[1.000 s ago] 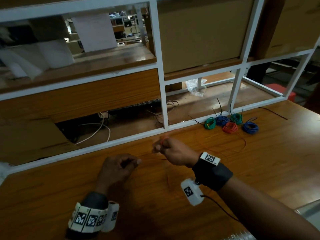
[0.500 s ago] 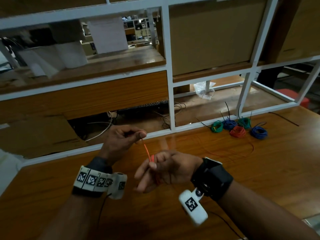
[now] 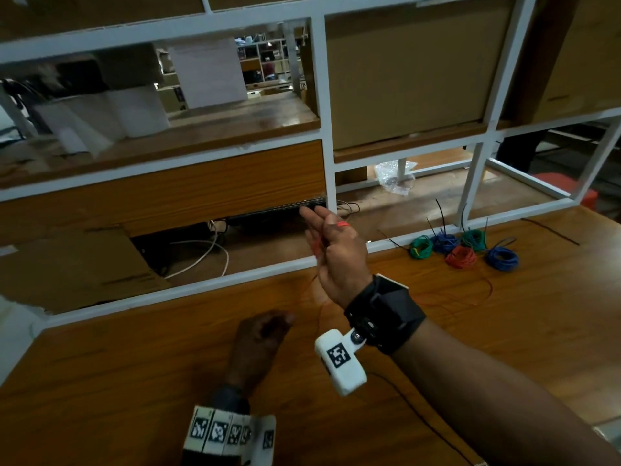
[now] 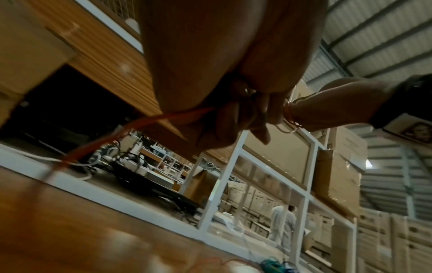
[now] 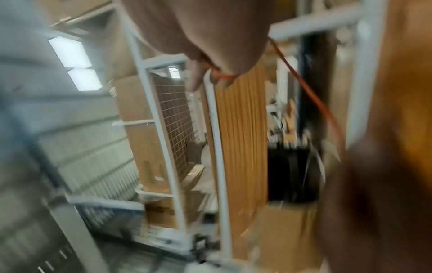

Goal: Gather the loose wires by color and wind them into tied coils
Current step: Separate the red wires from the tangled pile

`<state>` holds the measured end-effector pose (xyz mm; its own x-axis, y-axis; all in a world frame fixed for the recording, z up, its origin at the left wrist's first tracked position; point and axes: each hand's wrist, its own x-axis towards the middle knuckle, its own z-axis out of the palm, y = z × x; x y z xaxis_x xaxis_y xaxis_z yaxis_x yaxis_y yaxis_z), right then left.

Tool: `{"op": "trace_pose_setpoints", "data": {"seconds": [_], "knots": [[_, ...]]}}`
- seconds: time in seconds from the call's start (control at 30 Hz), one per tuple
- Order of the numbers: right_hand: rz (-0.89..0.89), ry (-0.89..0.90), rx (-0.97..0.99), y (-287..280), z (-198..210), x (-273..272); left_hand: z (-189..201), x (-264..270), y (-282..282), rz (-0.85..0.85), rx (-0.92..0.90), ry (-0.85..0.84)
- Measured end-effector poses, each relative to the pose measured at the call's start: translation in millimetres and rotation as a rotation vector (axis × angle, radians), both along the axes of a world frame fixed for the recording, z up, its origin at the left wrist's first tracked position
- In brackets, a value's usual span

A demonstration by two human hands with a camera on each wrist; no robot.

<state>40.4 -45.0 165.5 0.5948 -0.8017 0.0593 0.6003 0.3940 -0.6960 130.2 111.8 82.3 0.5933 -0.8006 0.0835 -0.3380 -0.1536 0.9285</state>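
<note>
Red wire (image 3: 342, 224) is looped around the straightened fingers (image 3: 311, 220) of the right hand (image 3: 339, 257), which is raised above the desk (image 3: 504, 331) with its palm turned toward the left; the turns cross the fingers near the knuckles, and in the right wrist view the same wire (image 5: 224, 76) shows wrapped round the fingers, a strand running off down to the right. The right-hand fingers are extended, not clenched, carrying the loops. The left hand (image 3: 260, 341) sits low over the desk, nearer the person, its fingers curled together; the left wrist view shows them pinching the red wire (image 4: 163, 117), which trails away to the lower left toward the desk. The rest of the red wire (image 3: 470, 299) lies slack on the desk to the right of the raised hand. At the far edge of the desk, against the white shelf frame (image 3: 327, 129), rest five finished coils: a green coil (image 3: 420, 246), a blue coil (image 3: 444, 242), a second green coil (image 3: 473, 238), a red coil (image 3: 462, 257) and a second blue coil (image 3: 502, 258), bunched close together. Both wrist bands bear black-and-white square marker tags (image 3: 339, 356); no readable writing shows.
</note>
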Motion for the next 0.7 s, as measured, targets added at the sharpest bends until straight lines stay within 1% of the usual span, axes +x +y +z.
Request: {"op": "trace_pose_setpoints", "data": {"seconds": [0.07, 0.1, 0.13, 0.17, 0.2, 0.27, 0.33, 0.37, 0.43, 0.47, 0.53, 0.57, 0.67, 0.7], "knots": [[-0.178, 0.285, -0.270, -7.3, -9.7, 2.1, -1.4, 1.3, 11.2, 0.022, -0.002, 0.002], [-0.242, 0.443, -0.438, -11.5, -18.0, 2.3, -2.0, 4.9, 15.8, 0.028, 0.006, 0.018], [-0.269, 0.598, -0.610, -15.9, -27.7, 2.5, 1.1, 9.1, 20.1, 0.028, 0.024, 0.014], [-0.233, 0.742, -0.771, -19.6, -37.4, 2.6, 3.7, 16.3, 23.2, 0.026, 0.046, -0.031], [-0.136, 0.869, -0.899, -21.8, -46.4, 2.3, 7.0, 24.1, 26.2, 0.026, 0.061, -0.092], [0.154, 1.020, -1.063, -18.3, -60.5, 0.8, 17.6, 37.4, 31.9, 0.059, 0.063, -0.200], [0.422, 1.062, -1.137, -7.9, -61.6, -6.0, 31.1, 46.6, 33.0, 0.068, 0.036, -0.319], [0.529, 1.049, -1.130, -2.5, -60.0, -9.1, 36.9, 51.1, 31.7, 0.057, 0.012, -0.379], [0.696, 0.966, -1.028, 7.4, -58.1, -13.8, 48.9, 59.5, 27.9, 0.040, -0.047, -0.466], [0.757, 0.907, -0.932, 11.4, -58.0, -15.3, 54.0, 64.3, 25.7, 0.045, -0.074, -0.494], [0.834, 0.792, -0.740, 16.1, -60.8, -16.6, 62.0, 74.7, 22.4, 0.066, -0.111, -0.500], [0.861, 0.763, -0.691, 16.3, -61.6, -16.9, 65.9, 78.3, 21.1, 0.064, -0.112, -0.485], [0.951, 0.711, -0.670, 16.0, -53.8, -20.8, 75.4, 80.8, 16.2, -0.016, -0.084, -0.453], [0.994, 0.645, -0.652, 16.5, -49.4, -22.6, 78.1, 80.4, 13.7, -0.034, -0.086, -0.446]]}}
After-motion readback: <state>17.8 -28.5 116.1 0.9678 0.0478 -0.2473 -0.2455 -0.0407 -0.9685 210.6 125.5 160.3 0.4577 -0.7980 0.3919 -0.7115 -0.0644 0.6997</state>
